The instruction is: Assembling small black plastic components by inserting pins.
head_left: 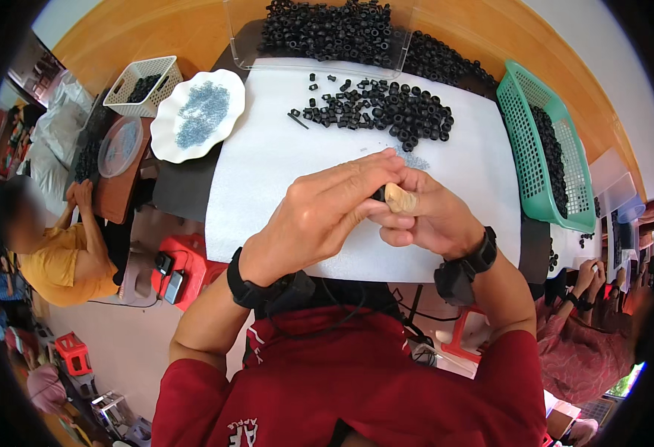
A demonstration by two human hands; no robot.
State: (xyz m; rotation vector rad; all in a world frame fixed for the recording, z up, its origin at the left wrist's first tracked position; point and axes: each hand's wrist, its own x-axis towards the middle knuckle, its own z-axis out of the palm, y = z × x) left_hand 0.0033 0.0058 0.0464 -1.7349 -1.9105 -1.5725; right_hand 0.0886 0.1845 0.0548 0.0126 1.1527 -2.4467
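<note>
My left hand and my right hand meet over the near half of a white sheet. Pinched between their fingers is a small black part, mostly covered by them. A tan finger cot wraps my right thumb. Just beyond my fingertips lies a little heap of tiny bluish clear pieces. Farther back, a loose pile of small black ring-shaped parts spreads over the sheet, with a thin black stick at its left.
A clear bin of black parts stands at the back. On the left are a scalloped white plate of bluish pieces and a white basket. A green basket borders the right side. People work at both sides, one in a yellow shirt.
</note>
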